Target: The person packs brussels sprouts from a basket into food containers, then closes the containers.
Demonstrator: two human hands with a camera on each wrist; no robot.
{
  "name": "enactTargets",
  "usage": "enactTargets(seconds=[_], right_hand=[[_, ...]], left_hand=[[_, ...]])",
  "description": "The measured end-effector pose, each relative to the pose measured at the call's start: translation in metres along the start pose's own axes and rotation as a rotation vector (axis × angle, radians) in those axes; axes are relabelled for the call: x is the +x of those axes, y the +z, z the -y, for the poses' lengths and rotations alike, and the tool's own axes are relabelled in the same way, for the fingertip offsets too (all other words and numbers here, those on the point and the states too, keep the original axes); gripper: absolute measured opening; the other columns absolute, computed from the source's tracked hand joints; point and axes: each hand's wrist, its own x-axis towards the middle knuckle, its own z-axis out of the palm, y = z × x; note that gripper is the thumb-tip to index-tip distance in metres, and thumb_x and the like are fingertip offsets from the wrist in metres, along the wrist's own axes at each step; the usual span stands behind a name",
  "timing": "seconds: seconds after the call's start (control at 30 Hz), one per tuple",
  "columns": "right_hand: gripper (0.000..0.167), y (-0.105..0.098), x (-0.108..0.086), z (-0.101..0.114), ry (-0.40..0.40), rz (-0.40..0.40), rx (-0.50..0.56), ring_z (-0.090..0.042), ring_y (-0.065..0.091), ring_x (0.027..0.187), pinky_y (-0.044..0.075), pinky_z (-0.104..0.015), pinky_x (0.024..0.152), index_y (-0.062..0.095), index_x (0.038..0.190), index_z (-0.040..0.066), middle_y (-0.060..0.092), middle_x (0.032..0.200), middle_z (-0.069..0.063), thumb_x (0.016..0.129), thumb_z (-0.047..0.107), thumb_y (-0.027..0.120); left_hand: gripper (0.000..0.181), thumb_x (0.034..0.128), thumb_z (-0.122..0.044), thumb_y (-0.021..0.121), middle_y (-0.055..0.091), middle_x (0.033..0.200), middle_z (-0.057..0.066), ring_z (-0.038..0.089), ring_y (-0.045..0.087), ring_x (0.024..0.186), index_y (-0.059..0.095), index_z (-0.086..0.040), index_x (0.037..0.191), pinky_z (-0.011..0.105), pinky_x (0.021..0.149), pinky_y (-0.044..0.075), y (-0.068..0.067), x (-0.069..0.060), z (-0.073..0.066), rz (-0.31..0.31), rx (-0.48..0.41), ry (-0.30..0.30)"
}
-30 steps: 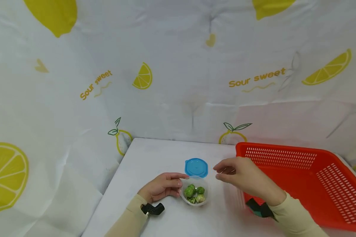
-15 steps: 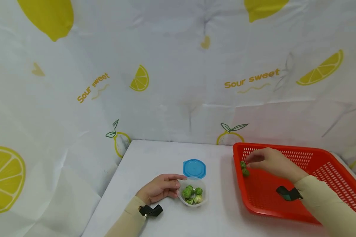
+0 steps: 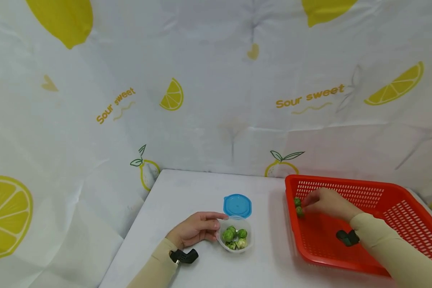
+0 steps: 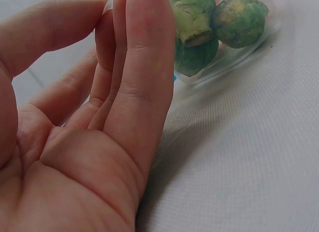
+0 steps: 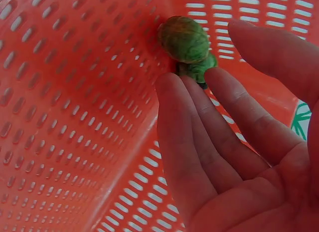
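A small clear plastic bowl [image 3: 251, 240] with several Brussels sprouts [image 3: 228, 235] stands on the white tabletop. My left hand [image 3: 194, 229] rests at the bowl's left side, with its index finger reaching to the rim. In the left wrist view, sprouts [image 4: 240, 21] show through the clear wall beyond the fingers. Over on the right, my right hand [image 3: 329, 202] is inside a red plastic basket [image 3: 302, 244]. Two Brussels sprouts [image 3: 300, 211] lie there against the left wall. In the right wrist view, the fingertips are close to the sprouts [image 5: 184, 40], with the thumb apart.
Just behind the bowl lies a blue lid [image 3: 237, 205]. The basket has slotted walls and takes up the table's right side. A white cloth [image 3: 216, 80] printed with lemons hangs behind and to the left.
My right hand has moved right from near the lid into the basket, then slightly down beside the sprouts. The left hand stays by the bowl.
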Motion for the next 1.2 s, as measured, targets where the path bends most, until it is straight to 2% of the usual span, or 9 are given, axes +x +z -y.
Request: enactTargets(seconds=[0.43,0.77,1.2], right_hand=[[0.041,0.004,0.008,-0.004,0.072,0.030,0.029,-0.021,0.067,0.101,0.062,-0.053,0.093,0.080,0.120,0.003,0.079,0.110,-0.005,0.094,0.034,0.085],[0.041,0.009,0.013,-0.001,0.111,0.019,0.051,-0.021,0.065,0.095,0.061,-0.046,0.088,0.080,0.116,0.000,0.079,0.100,-0.004,0.093,0.034,0.085],[0.032,0.010,0.014,0.003,0.097,0.013,0.034,-0.019,0.065,0.089,0.060,-0.042,0.084,0.082,0.107,0.002,0.079,0.092,-0.002,0.092,0.029,0.085]], left_hand=[[0.044,0.1095,-0.006,0.059,0.072,0.092,-0.001,0.008,0.070,0.084,0.058,-0.004,0.153,0.024,0.082,0.065,0.001,0.001,-0.002,-0.010,0.007,-0.004],[0.045,0.1089,-0.009,0.062,0.071,0.091,-0.001,0.008,0.070,0.083,0.058,-0.005,0.154,0.024,0.082,0.065,0.002,0.000,-0.002,-0.020,0.009,-0.012],[0.046,0.1076,-0.009,0.063,0.072,0.091,0.000,0.009,0.070,0.082,0.059,-0.005,0.153,0.024,0.081,0.065,0.003,-0.001,-0.003,-0.029,-0.001,-0.013]])
